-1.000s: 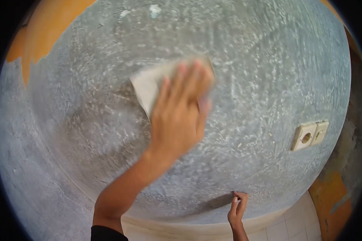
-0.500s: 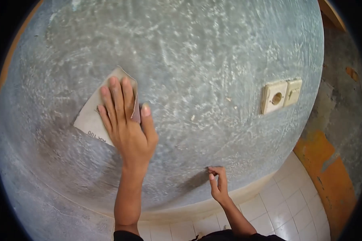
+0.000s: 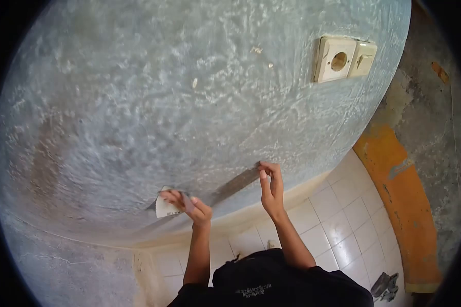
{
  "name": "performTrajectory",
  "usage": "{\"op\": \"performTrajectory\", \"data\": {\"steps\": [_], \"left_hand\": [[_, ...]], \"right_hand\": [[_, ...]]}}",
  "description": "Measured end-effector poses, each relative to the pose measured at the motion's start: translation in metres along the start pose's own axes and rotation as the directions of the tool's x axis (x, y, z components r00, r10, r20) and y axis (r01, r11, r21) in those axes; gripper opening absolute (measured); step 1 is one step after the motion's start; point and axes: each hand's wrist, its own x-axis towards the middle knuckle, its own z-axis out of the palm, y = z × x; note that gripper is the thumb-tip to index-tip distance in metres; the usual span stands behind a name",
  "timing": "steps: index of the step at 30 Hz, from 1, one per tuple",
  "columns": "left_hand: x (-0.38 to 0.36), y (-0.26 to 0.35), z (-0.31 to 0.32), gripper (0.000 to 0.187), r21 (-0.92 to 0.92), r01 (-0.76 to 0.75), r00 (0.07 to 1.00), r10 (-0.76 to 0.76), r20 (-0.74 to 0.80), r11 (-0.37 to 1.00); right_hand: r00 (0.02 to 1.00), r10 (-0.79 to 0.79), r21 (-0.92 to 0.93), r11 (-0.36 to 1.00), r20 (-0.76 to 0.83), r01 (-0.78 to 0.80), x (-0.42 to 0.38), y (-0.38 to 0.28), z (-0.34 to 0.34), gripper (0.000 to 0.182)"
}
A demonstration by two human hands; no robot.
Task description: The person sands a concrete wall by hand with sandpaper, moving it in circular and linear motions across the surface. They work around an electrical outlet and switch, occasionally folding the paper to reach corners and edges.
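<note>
My left hand (image 3: 201, 211) is low on the grey-blue wall (image 3: 153, 102), its fingers partly blurred. It holds a sheet of sandpaper (image 3: 163, 209), pale on the back with printed lettering, and a darker folded edge shows between fingers and thumb. Off to the right, my right hand (image 3: 273, 192) has bent fingers whose tips rest at the wall. Its thumb stands apart from them, and I see nothing in that hand.
A socket (image 3: 337, 60) and a light switch (image 3: 363, 60) are mounted at upper right. Below the wall run a cream skirting (image 3: 248, 212) and white floor tiles (image 3: 312, 215). An orange painted strip (image 3: 404, 204) borders the right side. A dark object (image 3: 385, 286) lies on the floor.
My left hand has moved down the wall with the sandpaper, from flat and spread to bent fingers. The view has tilted downward. My right hand keeps about the same pose at the wall.
</note>
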Motion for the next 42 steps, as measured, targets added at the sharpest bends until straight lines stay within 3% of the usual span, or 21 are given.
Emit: {"op": "performTrajectory", "data": {"steps": [2,6,9,10,13,14,17,18,20,22,23,25,26,28,29,31,33,35,36,39,42], "left_hand": [[-0.023,-0.03,-0.005,0.063,-0.078,0.199,0.97,-0.208,-0.126,0.977],[-0.012,-0.059,-0.024,0.07,-0.004,0.395,0.898,-0.387,-0.208,0.919],[-0.017,-0.061,-0.035,0.069,0.027,0.214,0.973,-0.211,-0.091,0.976],[-0.012,-0.065,-0.033,0.065,-0.031,0.416,0.887,-0.413,-0.208,0.909],[-0.026,-0.077,-0.029,0.067,0.092,0.414,0.901,-0.394,-0.18,0.906],[-0.011,-0.055,-0.037,0.071,0.068,0.208,0.976,-0.203,-0.073,0.976],[-0.016,-0.08,-0.033,0.068,-0.051,0.442,0.861,-0.44,-0.257,0.896],[-0.01,-0.081,-0.037,0.068,-0.077,0.608,0.743,-0.601,-0.294,0.79],[-0.017,-0.086,-0.036,0.07,-0.033,0.303,0.94,-0.304,-0.154,0.953],[-0.03,-0.097,-0.045,0.072,0.08,0.01,1.0,-0.011,0.013,0.997],[-0.026,-0.095,-0.045,0.069,0.004,0.213,0.971,-0.211,-0.113,0.977],[-0.008,-0.089,-0.039,0.064,-0.209,0.533,0.76,-0.573,-0.306,0.82],[-0.012,-0.09,-0.038,0.06,-0.173,0.516,0.776,-0.543,-0.32,0.839],[-0.019,-0.089,-0.045,0.062,0.017,0.126,0.984,-0.122,-0.132,0.992],[-0.023,-0.088,-0.048,0.062,0.078,-0.091,0.996,0.092,-0.008,0.993],[-0.033,-0.093,-0.04,0.06,-0.059,0.26,0.956,-0.265,-0.123,0.964],[-0.018,-0.093,-0.031,0.058,-0.279,0.516,0.743,-0.586,-0.325,0.81],[-0.02,-0.089,-0.038,0.059,-0.035,0.229,0.958,-0.232,-0.17,0.973],[-0.021,-0.087,-0.043,0.06,0.063,0.054,0.997,-0.051,-0.056,0.997],[-0.008,-0.092,-0.044,0.066,-0.085,0.407,0.873,-0.414,-0.259,0.91],[-0.022,-0.1,-0.047,0.065,0.043,0.204,0.972,-0.197,-0.126,0.978]], "right_hand": [[1.0,-0.007,-0.033,0.999,0.028,0.008,0.003,-0.001,-0.004,0.023],[0.999,-0.044,-0.056,0.997,0.022,0.045,0.0,0.008,0.001,0.022],[0.999,-0.031,-0.091,0.995,0.041,0.034,0.002,0.013,0.001,0.021],[0.999,-0.015,-0.079,0.997,0.052,0.019,0.002,0.012,0.0,0.02],[0.998,-0.008,-0.077,0.997,0.068,0.013,0.0,0.014,0.0,0.022],[0.998,-0.005,-0.076,0.997,0.065,0.01,-0.001,0.017,0.001,0.022],[0.999,-0.01,-0.095,0.995,0.051,0.015,-0.001,0.016,0.002,0.021],[0.998,-0.015,-0.083,0.996,0.057,0.02,-0.002,0.016,0.003,0.021],[0.997,0.016,-0.088,0.996,0.077,-0.01,-0.006,0.018,0.004,0.021],[0.991,0.028,-0.127,0.992,0.13,-0.012,-0.011,0.026,0.0,0.021],[0.994,0.021,-0.112,0.994,0.107,-0.009,-0.01,0.025,0.002,0.021],[0.999,0.011,-0.078,0.997,0.05,-0.007,-0.01,0.02,0.011,0.02],[0.998,0.024,-0.073,0.997,0.051,-0.021,-0.012,0.023,0.01,0.02],[0.998,0.005,-0.101,0.995,0.057,0.001,-0.013,0.027,0.01,0.02],[0.998,-0.006,-0.118,0.993,0.067,0.014,-0.014,0.028,0.01,0.02],[0.998,0.01,-0.108,0.994,0.06,-0.003,-0.013,0.029,0.011,0.02],[0.998,0.038,-0.087,0.996,0.05,-0.034,-0.015,0.028,0.011,0.021],[0.998,0.056,-0.096,0.994,0.031,-0.053,-0.017,0.027,0.014,0.021],[0.997,0.068,-0.103,0.993,0.025,-0.065,-0.018,0.027,0.015,0.022],[0.998,0.068,-0.124,0.99,0.019,-0.065,-0.018,0.016,0.02,0.023],[0.998,0.061,-0.121,0.991,0.0,-0.061,-0.023,0.016,0.026,0.024]]}}
